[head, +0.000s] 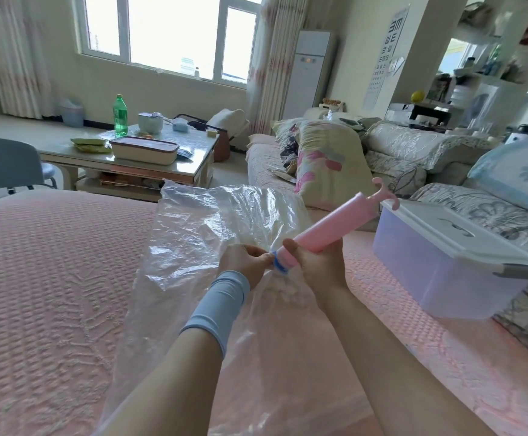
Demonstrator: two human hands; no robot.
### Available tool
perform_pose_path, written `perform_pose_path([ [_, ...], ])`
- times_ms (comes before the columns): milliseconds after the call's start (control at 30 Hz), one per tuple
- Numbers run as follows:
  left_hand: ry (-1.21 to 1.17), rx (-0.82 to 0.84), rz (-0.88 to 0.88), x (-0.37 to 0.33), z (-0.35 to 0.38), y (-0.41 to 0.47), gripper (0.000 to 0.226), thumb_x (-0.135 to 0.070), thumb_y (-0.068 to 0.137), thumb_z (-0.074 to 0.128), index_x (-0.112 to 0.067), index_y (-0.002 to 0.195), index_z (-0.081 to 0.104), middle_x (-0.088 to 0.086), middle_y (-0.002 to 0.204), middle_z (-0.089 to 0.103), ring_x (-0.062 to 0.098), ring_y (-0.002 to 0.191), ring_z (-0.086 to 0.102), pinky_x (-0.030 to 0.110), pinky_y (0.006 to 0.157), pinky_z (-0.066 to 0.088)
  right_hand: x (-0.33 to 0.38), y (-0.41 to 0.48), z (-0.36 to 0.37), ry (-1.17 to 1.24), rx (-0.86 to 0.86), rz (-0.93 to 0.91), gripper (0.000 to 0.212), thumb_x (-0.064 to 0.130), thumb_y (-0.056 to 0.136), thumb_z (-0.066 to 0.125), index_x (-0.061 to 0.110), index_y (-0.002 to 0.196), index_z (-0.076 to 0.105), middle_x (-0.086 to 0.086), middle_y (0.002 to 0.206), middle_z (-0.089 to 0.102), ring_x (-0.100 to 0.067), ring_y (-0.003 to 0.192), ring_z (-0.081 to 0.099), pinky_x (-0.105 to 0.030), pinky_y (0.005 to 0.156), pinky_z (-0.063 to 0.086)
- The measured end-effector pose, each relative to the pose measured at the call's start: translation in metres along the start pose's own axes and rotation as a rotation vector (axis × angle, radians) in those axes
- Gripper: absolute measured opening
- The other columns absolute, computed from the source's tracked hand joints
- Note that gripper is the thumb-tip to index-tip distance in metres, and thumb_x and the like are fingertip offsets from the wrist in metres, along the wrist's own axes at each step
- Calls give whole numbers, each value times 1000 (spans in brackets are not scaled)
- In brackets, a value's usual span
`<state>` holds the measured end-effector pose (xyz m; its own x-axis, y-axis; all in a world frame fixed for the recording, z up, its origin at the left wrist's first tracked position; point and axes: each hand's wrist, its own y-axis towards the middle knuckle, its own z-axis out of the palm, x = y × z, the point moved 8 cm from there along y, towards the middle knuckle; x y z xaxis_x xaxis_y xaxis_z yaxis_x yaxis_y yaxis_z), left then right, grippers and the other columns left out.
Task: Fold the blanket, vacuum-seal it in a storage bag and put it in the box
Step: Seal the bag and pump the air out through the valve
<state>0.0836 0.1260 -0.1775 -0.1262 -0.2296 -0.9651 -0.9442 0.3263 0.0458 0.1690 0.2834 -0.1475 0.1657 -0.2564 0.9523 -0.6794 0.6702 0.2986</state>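
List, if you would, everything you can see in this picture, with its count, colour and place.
storage bag: one, clear, crumpled on the bedspread
blanket: one, white, inside the storage bag
valve: one, blue, on the storage bag
pump: one, pink, tip at the valve
box: one, translucent, white lid, right of the storage bag
bedspread: one, pink, under the storage bag
coffee table: one, pale, far left
bottle: one, green, on the coffee table
pillow: one, floral, on the sofa
left hand: one, pinching the valve
right hand: one, gripping the pump
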Motion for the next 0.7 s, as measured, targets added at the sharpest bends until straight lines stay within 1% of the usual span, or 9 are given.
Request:
perform_pose_path([
  [67,34,-4,8,-1,-1,-1,9,-30,81,73,-22,78,77,0,74,74,19,72,67,32,72,56,-3,-1,4,90,44,31,70,21,77,86,13,128,39,-5,104,60,-21,96,67,-39,84,59],
  [167,42,-1,6,1,-2,-2,8,-31,80,75,-24,75,76,1,73,74,19,72,66,33,73,56,-3,-1,9,58,140,28,53,13,77,73,16,121,43,-12,108,60,-30,104,65,-48,91,58],
  [233,43,-9,-1,3,-3,-1,9,-31,79,76,-26,72,75,1,73,74,17,69,64,31,70,56,-2,0,4,-53,92,-7,47,11,80,76,14,118,49,-9,103,65,-28,98,68,-43,86,59],
  [333,30,-16,-7,4,-2,-1,16,-29,80,75,-27,65,74,-3,65,72,14,62,59,25,63,51,-4,-1,-7,-117,-38,33,60,30,73,88,11,116,52,-2,99,68,-20,90,69,-41,82,59],
  [400,23,-12,0,4,-1,-1,17,-28,80,75,-27,63,73,-3,63,71,14,60,59,27,63,52,-7,-1,-6,-64,-12,80,62,35,76,86,10,120,49,-4,102,66,-20,93,69,-43,85,59],
  [500,20,-15,15,4,-1,1,10,-28,80,75,-25,70,75,-1,71,74,16,66,63,31,71,56,-8,-3,1,49,74,115,43,16,87,74,13,121,47,-7,107,63,-24,101,67,-48,87,60],
  [567,36,-16,35,5,-1,2,12,-28,81,74,-26,69,74,-3,72,74,15,67,63,30,72,55,-3,-2,-1,-39,62,48,40,13,86,74,11,119,51,-6,104,65,-23,98,68,-46,86,60],
  [633,110,-9,66,7,0,4,17,-29,83,72,-27,66,72,-6,72,73,14,69,64,27,71,54,2,-2,-2,-115,58,-10,46,20,85,79,11,121,51,-3,103,66,-20,94,68,-40,83,60],
  [700,210,14,123,3,1,3,12,-32,86,69,-27,75,72,-7,79,72,15,80,66,26,74,53,4,-2,1,-163,87,-52,52,23,84,80,13,123,47,-2,103,65,-17,90,68,-36,80,59],
])
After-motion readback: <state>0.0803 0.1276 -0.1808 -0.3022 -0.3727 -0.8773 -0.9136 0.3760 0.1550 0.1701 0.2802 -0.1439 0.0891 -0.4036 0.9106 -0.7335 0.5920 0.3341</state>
